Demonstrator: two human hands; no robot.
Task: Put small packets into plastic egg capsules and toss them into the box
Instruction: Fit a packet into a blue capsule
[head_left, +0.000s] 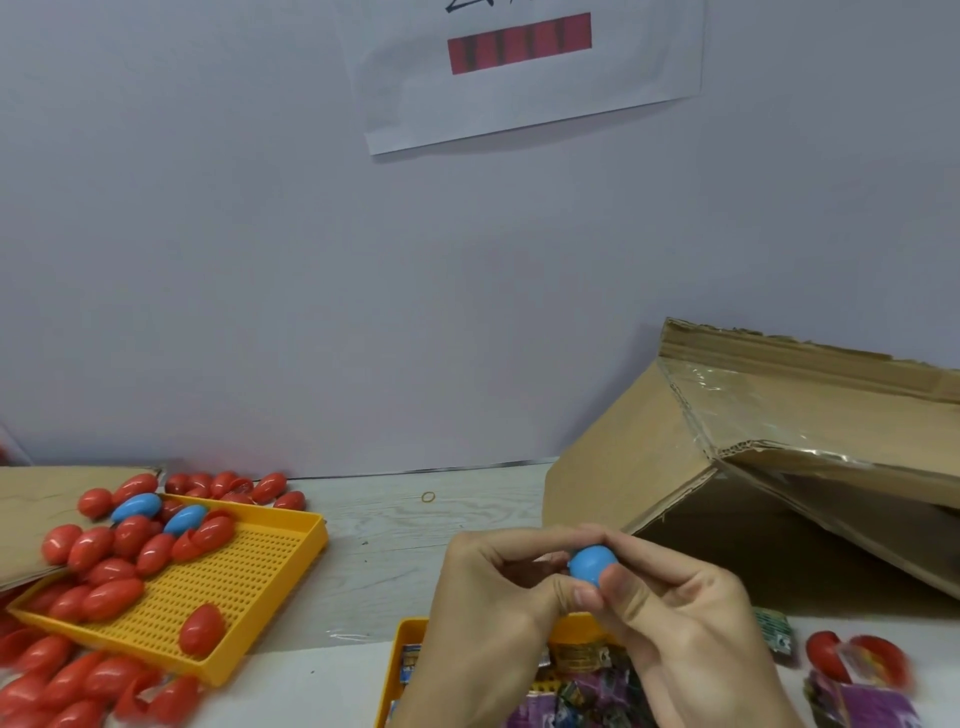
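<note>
Left hand (498, 582): fingers curled, pinching blue capsule (592, 564).
Right hand (675, 608): fingers curled round the same capsule.
Box (727, 467): far right, behind hands.
Packets (587, 691): near tray, below hands.

Low in the frame's centre, both hands, left (498, 587) and right (675, 613), pinch a blue egg (592, 564) between curled fingers (618, 587). A cardboard box (727, 467) lies tilted at right. Red eggs (114, 597) crowd a yellow tray (249, 582) at lower left on the desk (415, 525).
</note>
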